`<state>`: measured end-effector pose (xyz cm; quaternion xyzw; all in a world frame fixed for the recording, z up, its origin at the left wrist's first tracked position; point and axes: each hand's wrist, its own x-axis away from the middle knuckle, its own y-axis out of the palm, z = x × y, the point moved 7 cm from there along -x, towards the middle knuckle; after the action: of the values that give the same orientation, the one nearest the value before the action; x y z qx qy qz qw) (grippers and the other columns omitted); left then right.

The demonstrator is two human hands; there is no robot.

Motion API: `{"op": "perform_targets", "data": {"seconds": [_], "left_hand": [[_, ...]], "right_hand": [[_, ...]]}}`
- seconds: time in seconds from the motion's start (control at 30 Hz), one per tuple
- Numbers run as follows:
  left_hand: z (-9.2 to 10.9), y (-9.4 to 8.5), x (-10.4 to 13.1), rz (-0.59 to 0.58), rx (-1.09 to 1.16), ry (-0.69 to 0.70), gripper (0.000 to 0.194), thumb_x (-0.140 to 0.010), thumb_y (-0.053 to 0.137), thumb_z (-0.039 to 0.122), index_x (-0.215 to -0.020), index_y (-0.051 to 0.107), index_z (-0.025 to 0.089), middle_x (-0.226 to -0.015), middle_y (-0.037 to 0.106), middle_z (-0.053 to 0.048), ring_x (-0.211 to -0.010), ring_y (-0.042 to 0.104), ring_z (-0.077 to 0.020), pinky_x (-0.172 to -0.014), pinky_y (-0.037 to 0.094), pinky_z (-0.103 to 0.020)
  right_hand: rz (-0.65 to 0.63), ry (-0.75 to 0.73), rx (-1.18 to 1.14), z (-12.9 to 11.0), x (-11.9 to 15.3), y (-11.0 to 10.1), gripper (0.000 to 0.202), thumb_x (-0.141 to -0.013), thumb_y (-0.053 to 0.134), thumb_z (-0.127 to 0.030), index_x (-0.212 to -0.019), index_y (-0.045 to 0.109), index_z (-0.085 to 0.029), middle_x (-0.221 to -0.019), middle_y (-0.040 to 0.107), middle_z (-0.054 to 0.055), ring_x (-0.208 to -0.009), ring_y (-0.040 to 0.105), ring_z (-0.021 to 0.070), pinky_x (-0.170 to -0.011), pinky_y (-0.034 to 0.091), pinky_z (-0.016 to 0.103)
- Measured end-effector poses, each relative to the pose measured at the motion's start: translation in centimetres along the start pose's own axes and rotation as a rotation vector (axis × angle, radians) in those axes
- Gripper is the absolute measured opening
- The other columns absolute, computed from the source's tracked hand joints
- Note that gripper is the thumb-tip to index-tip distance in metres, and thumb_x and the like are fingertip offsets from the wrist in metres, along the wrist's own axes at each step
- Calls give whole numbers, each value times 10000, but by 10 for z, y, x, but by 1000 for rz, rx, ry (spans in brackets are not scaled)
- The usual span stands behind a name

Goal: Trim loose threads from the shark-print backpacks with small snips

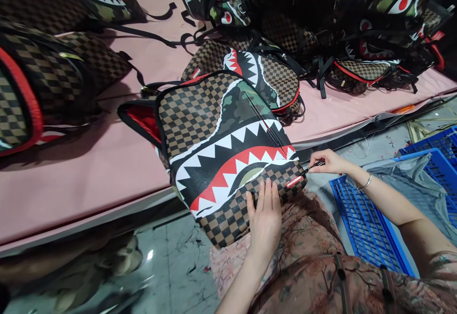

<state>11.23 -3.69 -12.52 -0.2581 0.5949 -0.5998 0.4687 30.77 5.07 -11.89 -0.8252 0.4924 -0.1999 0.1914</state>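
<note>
A checkered backpack (pixel 193 114) with a shark-mouth print lies tilted across the table's front edge and over my lap. Its red-lined side pocket gapes at the left. My left hand (pixel 264 216) rests flat on the lower part of its front panel, fingers stretched out. At the backpack's right bottom corner, beside a small red label (pixel 294 181), the fingers of my right hand (pixel 329 162) are pinched on a thin black tool (pixel 317 163). Its tip is close to the corner; whether it touches the fabric I cannot tell.
A pink-covered table (pixel 96 190) bears more bags, including a checkered backpack (pixel 53 76) at the left and a shark-print bag (pixel 282 78) behind mine. Blue plastic crates (pixel 371 228) stand on the floor at the right. Loose scraps lie on the tiled floor (pixel 178 257).
</note>
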Motion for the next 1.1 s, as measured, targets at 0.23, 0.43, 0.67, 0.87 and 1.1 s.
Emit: {"op": "perform_targets", "data": {"seconds": [0.23, 0.43, 0.67, 0.87, 1.1], "left_hand": [[-2, 0, 1, 31, 34, -8, 462, -853, 354, 110, -1308, 391, 40, -1368, 401, -196, -1312, 295, -298, -1079, 98, -560], [-3, 1, 1, 32, 65, -24, 453, -856, 343, 112, -1301, 400, 49, -1368, 409, -187, -1306, 309, -295, -1080, 94, -554], [-3, -1, 1, 16, 80, -34, 449, -863, 355, 137, -1300, 397, 47, -1364, 414, -192, -1304, 314, -296, -1072, 116, -570], [-1, -6, 1, 47, 63, -9, 442, -860, 340, 110, -1291, 408, 42, -1360, 420, -192, -1300, 318, -304, -1069, 128, -574], [-2, -2, 0, 26, 87, -32, 452, -860, 328, 110, -1304, 398, 58, -1361, 421, -187, -1296, 329, -297, -1072, 123, -573]], "right_hand": [[-59, -41, 12, -12, -9, 13, 252, -706, 673, -374, -725, 634, -126, -702, 651, 28, -652, 557, 122, -605, 409, 217], [-78, -17, 12, -18, -12, 21, 248, -716, 664, -370, -729, 639, -123, -699, 646, 30, -647, 551, 123, -601, 400, 219], [-93, -29, 48, -26, -15, 33, 217, -728, 653, -348, -716, 635, -132, -655, 614, 4, -604, 523, 103, -572, 378, 206], [-34, -5, 30, -16, -12, 12, 255, -701, 671, -383, -732, 630, -134, -724, 637, 28, -673, 557, 134, -623, 415, 235], [-78, 18, 31, -11, -6, 11, 273, -703, 670, -396, -738, 627, -128, -713, 628, 26, -666, 544, 130, -619, 409, 234]]}}
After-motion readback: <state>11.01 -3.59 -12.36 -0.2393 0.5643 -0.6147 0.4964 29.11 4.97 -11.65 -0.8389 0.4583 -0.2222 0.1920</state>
